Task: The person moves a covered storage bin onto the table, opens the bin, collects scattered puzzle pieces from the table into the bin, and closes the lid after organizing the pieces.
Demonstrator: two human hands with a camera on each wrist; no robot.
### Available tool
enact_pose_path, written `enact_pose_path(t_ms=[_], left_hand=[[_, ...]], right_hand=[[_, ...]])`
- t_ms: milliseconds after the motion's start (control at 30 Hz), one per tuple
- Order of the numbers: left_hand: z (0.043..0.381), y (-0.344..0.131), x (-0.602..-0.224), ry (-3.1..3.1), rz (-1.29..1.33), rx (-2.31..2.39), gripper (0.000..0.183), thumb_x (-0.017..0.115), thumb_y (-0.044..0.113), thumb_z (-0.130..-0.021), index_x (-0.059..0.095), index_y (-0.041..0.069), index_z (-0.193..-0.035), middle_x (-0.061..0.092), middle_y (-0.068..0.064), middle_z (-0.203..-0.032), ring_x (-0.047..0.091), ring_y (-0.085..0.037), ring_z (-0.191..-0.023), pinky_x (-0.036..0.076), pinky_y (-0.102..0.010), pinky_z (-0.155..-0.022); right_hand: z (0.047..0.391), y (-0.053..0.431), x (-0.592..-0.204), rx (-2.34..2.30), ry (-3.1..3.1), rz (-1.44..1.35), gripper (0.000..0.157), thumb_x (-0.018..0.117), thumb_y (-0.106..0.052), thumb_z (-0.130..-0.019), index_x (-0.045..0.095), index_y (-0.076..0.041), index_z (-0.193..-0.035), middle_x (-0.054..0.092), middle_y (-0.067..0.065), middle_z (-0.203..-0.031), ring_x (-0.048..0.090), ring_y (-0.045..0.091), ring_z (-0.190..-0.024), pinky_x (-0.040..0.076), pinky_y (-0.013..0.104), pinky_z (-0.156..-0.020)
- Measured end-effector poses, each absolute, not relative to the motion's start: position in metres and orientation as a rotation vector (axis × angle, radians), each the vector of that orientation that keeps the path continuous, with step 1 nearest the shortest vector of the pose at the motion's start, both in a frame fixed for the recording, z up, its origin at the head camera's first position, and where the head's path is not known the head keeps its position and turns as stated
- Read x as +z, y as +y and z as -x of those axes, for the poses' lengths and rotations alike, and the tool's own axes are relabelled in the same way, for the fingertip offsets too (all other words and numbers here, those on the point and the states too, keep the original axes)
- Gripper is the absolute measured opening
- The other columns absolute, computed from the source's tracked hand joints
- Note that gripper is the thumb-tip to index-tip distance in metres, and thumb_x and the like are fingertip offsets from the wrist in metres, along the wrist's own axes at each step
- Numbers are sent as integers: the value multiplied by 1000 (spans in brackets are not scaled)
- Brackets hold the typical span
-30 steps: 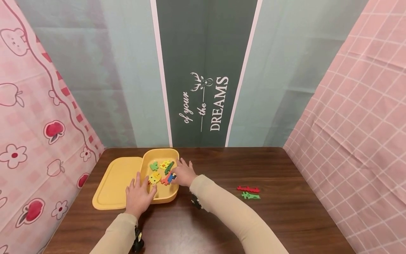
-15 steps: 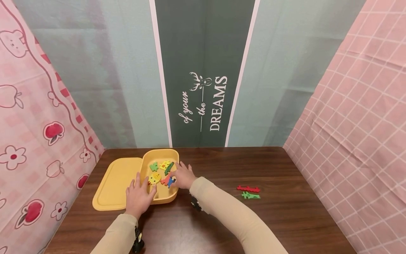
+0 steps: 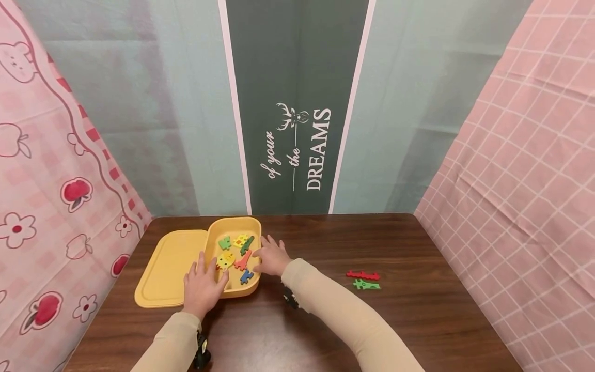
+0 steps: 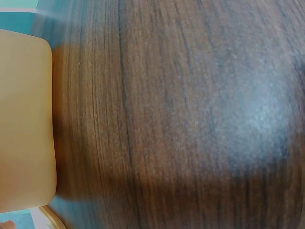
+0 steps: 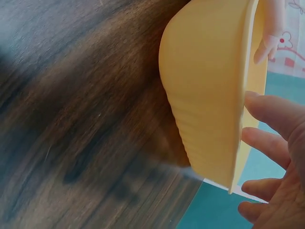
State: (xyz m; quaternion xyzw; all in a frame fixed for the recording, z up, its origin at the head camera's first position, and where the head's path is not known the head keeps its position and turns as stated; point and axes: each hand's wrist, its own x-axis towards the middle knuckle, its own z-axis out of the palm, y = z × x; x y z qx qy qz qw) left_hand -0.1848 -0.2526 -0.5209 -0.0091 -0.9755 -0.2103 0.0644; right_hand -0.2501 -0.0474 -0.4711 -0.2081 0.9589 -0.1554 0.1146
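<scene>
A yellow box (image 3: 234,287) holds several small puzzle pieces, lying loose and apart or overlapping. Among them are a blue piece (image 3: 246,277) near the front, an orange-red piece (image 3: 243,260), a yellow piece with a face (image 3: 226,260) and a dark green piece (image 3: 247,245). My left hand (image 3: 202,290) is at the box's front left rim, fingers spread and holding nothing. At the right rim is my right hand (image 3: 273,257), its fingertips by the edge and no piece visible in them. In the right wrist view, thumb and fingers (image 5: 267,143) are spread along the rim.
The yellow lid (image 3: 169,268) lies flat left of the box. On the wooden table (image 3: 316,320), a red piece (image 3: 362,275) and a light green piece (image 3: 366,284) lie to the right. Patterned cloths (image 3: 516,170) stand around the table's sides and back.
The blue piece has moved toward the front of the box, away from the orange-red piece. My right hand has let go of it and drawn slightly right. My left hand has stayed put.
</scene>
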Motion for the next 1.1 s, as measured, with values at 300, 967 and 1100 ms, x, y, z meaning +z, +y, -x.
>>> enact_pose_path(t_ms=[300, 967, 1100], left_hand=[[186, -252, -523, -2932, 52, -624, 63, 49, 43, -91, 45, -2, -134, 13, -30, -148, 23, -55, -124, 18, -69, -95], [185, -254, -521, -2989, 40, -647, 67, 43, 48, -93, 41, -3, -136, 7, -31, -149, 18, -55, -126, 14, -68, -97], [186, -255, -520, -2977, 53, -633, 67, 41, 49, -93, 42, -3, -135, 9, -31, -148, 19, -55, -125, 15, -68, -97]], right_hand=[[252, -23, -469, -525, 2853, 601, 41, 72, -34, -81, 67, -18, -118, 31, 14, -148, 18, 33, -139, 16, 60, -105], [249, 22, -461, -568, 2884, 585, 43, 72, -30, -81, 65, -14, -120, 28, 19, -148, 17, 36, -138, 15, 61, -104], [248, 31, -463, -567, 2890, 576, 43, 72, -30, -81, 65, -14, -120, 28, 20, -148, 18, 36, -138, 15, 62, -104]])
